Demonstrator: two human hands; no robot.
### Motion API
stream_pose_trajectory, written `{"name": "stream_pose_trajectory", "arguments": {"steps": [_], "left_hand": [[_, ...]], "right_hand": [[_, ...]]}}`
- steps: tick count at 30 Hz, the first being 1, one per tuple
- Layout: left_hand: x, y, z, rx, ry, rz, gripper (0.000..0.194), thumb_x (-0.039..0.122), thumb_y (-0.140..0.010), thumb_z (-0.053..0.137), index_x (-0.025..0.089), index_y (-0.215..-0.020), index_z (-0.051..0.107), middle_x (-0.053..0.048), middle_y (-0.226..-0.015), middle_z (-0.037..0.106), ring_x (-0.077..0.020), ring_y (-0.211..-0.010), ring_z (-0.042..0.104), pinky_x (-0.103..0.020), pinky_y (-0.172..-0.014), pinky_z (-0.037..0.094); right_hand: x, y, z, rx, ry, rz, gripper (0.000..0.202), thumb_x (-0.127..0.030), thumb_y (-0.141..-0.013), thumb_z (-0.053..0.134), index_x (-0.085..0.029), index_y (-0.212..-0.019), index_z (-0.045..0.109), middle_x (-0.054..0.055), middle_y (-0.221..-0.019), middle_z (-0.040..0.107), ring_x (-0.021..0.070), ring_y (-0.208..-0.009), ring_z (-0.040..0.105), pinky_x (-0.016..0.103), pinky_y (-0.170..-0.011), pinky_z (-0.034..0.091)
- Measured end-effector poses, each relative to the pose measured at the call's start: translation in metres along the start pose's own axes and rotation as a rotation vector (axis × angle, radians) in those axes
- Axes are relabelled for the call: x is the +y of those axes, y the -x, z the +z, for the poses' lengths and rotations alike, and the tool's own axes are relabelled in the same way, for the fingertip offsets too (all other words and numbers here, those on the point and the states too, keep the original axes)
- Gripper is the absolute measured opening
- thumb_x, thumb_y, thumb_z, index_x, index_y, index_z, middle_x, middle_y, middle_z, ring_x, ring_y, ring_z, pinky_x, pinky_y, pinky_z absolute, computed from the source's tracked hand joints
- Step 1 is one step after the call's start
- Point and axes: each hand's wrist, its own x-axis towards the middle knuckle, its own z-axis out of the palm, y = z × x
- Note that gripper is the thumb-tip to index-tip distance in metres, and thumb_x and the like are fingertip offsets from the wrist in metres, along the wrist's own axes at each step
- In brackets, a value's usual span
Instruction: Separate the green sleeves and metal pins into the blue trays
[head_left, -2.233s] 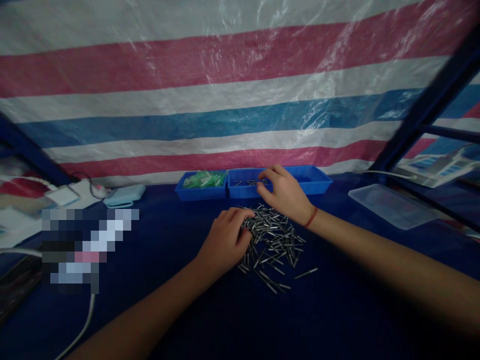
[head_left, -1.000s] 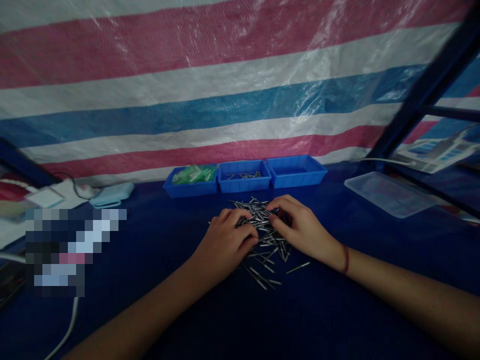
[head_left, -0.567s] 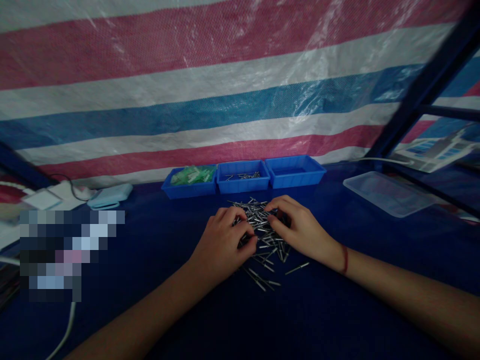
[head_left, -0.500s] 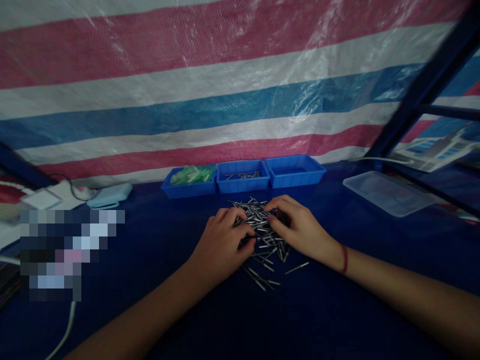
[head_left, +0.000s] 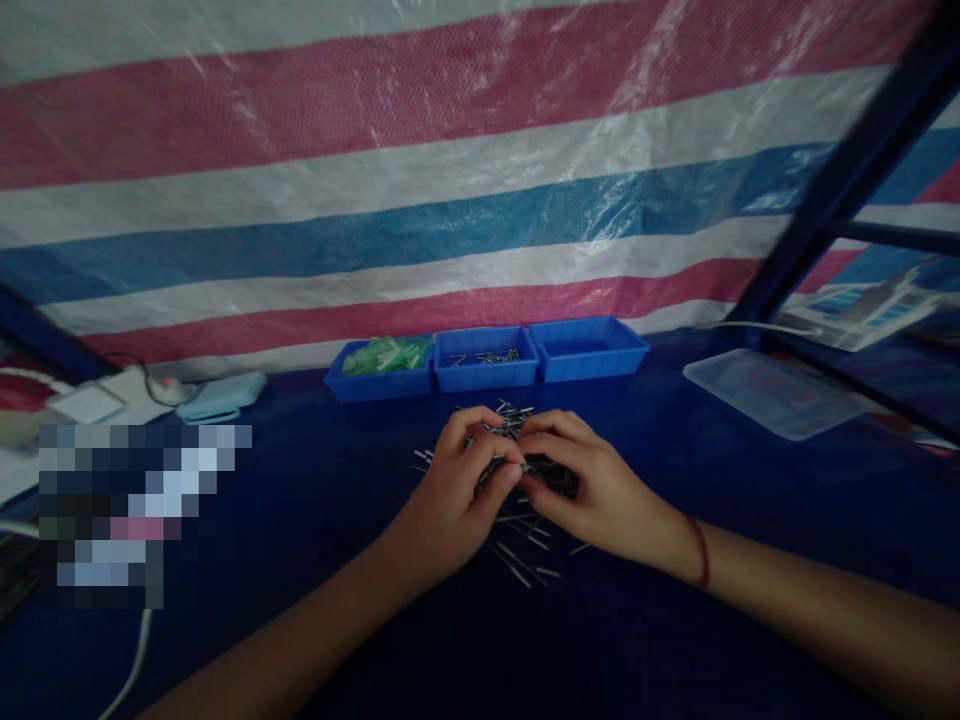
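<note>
Dark blue tabletop (head_left: 600, 640) runs broad and level from the near edge of the view to a row of three blue plastic trays standing against the striped tarpaulin (head_left: 450, 210). Between the trays' front walls and the person's hands only a narrow strip of table shows. A pile of silver blind rivets (head_left: 512, 425) lies mid-table, its far edge visible above the fingers and much of the rest hidden beneath them; a few loose rivets (head_left: 517, 572) straggle out on the near side.

The left hand (head_left: 456, 500) is curled over the pile, thumb and forefinger pinched on a rivet (head_left: 526, 467) whose end just shows. The right hand (head_left: 592, 485) is bent in from the other side, its fingertips almost meeting the left's; I cannot tell whether it grips anything.

The left tray (head_left: 379, 386) holds green packets (head_left: 390, 353), the middle tray (head_left: 486, 375) some rivets along its floor, and the right tray (head_left: 592, 367) shows its inner walls. Wide stretches of tabletop flank both forearms, bounded rightward by a translucent plastic lid (head_left: 772, 395) and leftward by a light-blue case (head_left: 223, 397) and white cable (head_left: 141, 660).
</note>
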Motion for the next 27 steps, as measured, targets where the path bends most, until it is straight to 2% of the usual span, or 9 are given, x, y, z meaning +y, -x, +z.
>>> {"name": "stream_pose_trajectory", "arguments": {"steps": [4, 8, 11, 15, 18, 24, 27], "left_hand": [[0.008, 0.004, 0.002, 0.026, 0.188, -0.043, 0.009, 0.018, -0.09, 0.043, 0.023, -0.091, 0.051, -0.006, -0.115, 0.041, -0.0198, -0.114, 0.042, -0.039, -0.095, 0.041], [0.01, 0.006, 0.001, 0.024, 0.288, -0.08, 0.009, 0.022, -0.091, 0.04, 0.025, -0.092, 0.049, -0.006, -0.114, 0.041, -0.019, -0.107, 0.046, -0.034, -0.082, 0.049], [0.009, 0.006, -0.002, -0.007, 0.266, -0.048, 0.009, 0.023, -0.088, 0.048, 0.025, -0.097, 0.05, -0.006, -0.117, 0.04, -0.02, -0.106, 0.047, -0.034, -0.079, 0.05], [0.006, 0.005, -0.002, 0.031, 0.083, -0.006, 0.009, 0.021, -0.085, 0.053, 0.022, -0.093, 0.051, -0.007, -0.116, 0.04, -0.0215, -0.11, 0.046, -0.041, -0.092, 0.042], [0.005, 0.005, -0.001, 0.039, -0.01, 0.0, 0.008, 0.02, -0.087, 0.049, 0.021, -0.095, 0.051, -0.007, -0.116, 0.04, -0.0202, -0.107, 0.048, -0.042, -0.095, 0.039], [0.007, 0.005, -0.003, 0.039, -0.059, 0.006, 0.007, 0.023, -0.088, 0.049, 0.02, -0.093, 0.053, -0.008, -0.116, 0.042, -0.0195, -0.1, 0.052, -0.04, -0.091, 0.042], [0.006, 0.004, -0.002, 0.051, -0.058, -0.013, 0.009, 0.02, -0.09, 0.046, 0.02, -0.091, 0.054, -0.007, -0.114, 0.044, -0.0192, -0.101, 0.052, -0.039, -0.091, 0.043]], "right_hand": [[-0.01, 0.003, 0.002, -0.042, -0.221, 0.038, 0.011, -0.018, -0.081, 0.06, -0.022, -0.091, 0.064, 0.005, -0.099, 0.058, 0.0164, -0.095, 0.056, 0.034, -0.082, 0.048], [-0.01, 0.001, -0.001, 0.012, -0.297, 0.045, 0.008, -0.018, -0.083, 0.057, -0.022, -0.086, 0.064, 0.003, -0.093, 0.059, 0.0146, -0.088, 0.058, 0.032, -0.078, 0.05], [-0.008, -0.001, -0.007, -0.011, -0.201, -0.002, 0.008, -0.016, -0.082, 0.057, -0.02, -0.084, 0.063, 0.004, -0.091, 0.058, 0.0147, -0.085, 0.058, 0.031, -0.074, 0.05], [-0.007, -0.002, -0.015, -0.099, 0.024, -0.106, 0.011, -0.016, -0.082, 0.054, -0.019, -0.083, 0.065, 0.005, -0.092, 0.058, 0.016, -0.086, 0.057, 0.032, -0.074, 0.05], [-0.006, -0.001, -0.019, -0.079, 0.116, -0.128, 0.015, -0.018, -0.084, 0.051, -0.018, -0.084, 0.066, 0.006, -0.093, 0.058, 0.0164, -0.085, 0.057, 0.033, -0.075, 0.051], [-0.003, -0.001, -0.022, -0.081, 0.216, -0.156, 0.015, -0.021, -0.085, 0.052, -0.018, -0.085, 0.067, 0.008, -0.096, 0.058, 0.0176, -0.084, 0.057, 0.035, -0.074, 0.051], [-0.003, -0.001, -0.02, -0.036, 0.164, -0.134, 0.014, -0.02, -0.084, 0.053, -0.019, -0.085, 0.067, 0.007, -0.094, 0.059, 0.0171, -0.084, 0.058, 0.034, -0.073, 0.052]]}}
